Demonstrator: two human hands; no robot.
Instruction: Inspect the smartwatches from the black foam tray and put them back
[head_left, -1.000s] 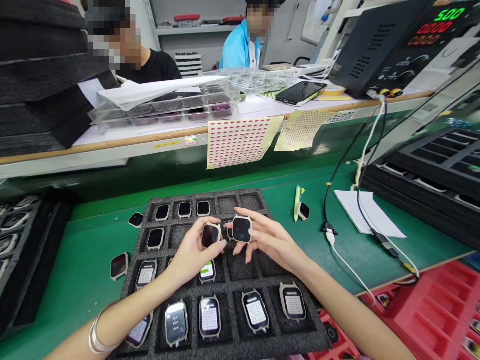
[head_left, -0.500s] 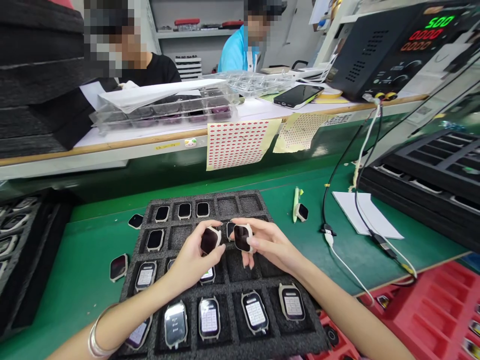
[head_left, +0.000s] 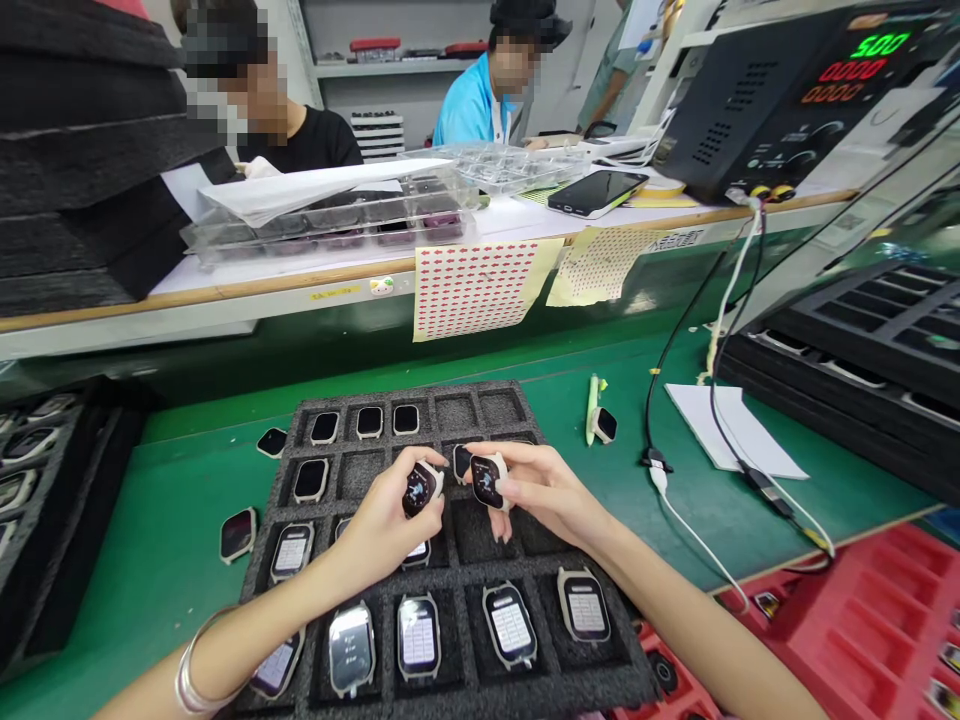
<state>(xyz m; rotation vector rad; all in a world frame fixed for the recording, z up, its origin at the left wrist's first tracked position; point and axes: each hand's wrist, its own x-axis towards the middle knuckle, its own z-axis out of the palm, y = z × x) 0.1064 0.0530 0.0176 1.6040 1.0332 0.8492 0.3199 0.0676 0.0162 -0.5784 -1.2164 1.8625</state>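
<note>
My left hand (head_left: pixel 394 510) is closed round a smartwatch body (head_left: pixel 420 488) without a strap, its dark screen showing a lit picture. A second smartwatch body (head_left: pixel 486 482), with a similar lit screen and pale case, is pinched in my right hand (head_left: pixel 544 485). Both hands hover over a black foam tray (head_left: pixel 382 570), whose compartments hold several more watches. In its front row, a watch (head_left: pixel 418 637) shows a white screen with a grid; those in the back row, such as one watch (head_left: pixel 324 428), have dark screens. My left forearm and hand partly cover the middle compartments.
Two loose watches (head_left: pixel 238 535) (head_left: pixel 272 442) lie left of the tray. Another watch (head_left: pixel 604 425) rests against a green pen (head_left: pixel 592 408). Cables (head_left: pixel 682 520) hang from a power supply (head_left: pixel 787 110) on the shelf. Red trays (head_left: pixel 862 620) stand at right. Co-workers sit behind the shelf.
The screens of both held watches have gone from dark to showing a lit picture. My hands have barely moved. Another person's arm has appeared at the back.
</note>
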